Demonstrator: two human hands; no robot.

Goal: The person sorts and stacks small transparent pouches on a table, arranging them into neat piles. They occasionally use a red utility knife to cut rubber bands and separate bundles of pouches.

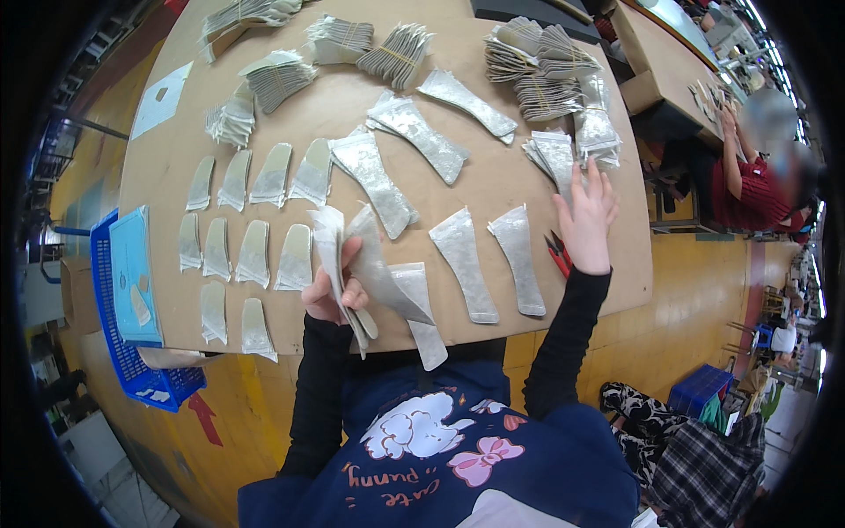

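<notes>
Silvery tapered pieces (365,282) clamped in left hand (333,295), right hand (585,216) spread on stack (556,154)

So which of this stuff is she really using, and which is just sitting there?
In use:
- fanned grey pieces in left hand
- stack of pieces under right hand
- pieces laid in rows
- long silvery pieces

Just lying about:
- red scissors
- blue basket
- banded bundles

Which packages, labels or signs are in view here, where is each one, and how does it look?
Blue packet: flat, light blue, lying on the blue crate left of the table.
White sheet: pale paper with a small hole, at the table's far left edge.
Red arrow: painted on the yellow floor below the crate.
</notes>
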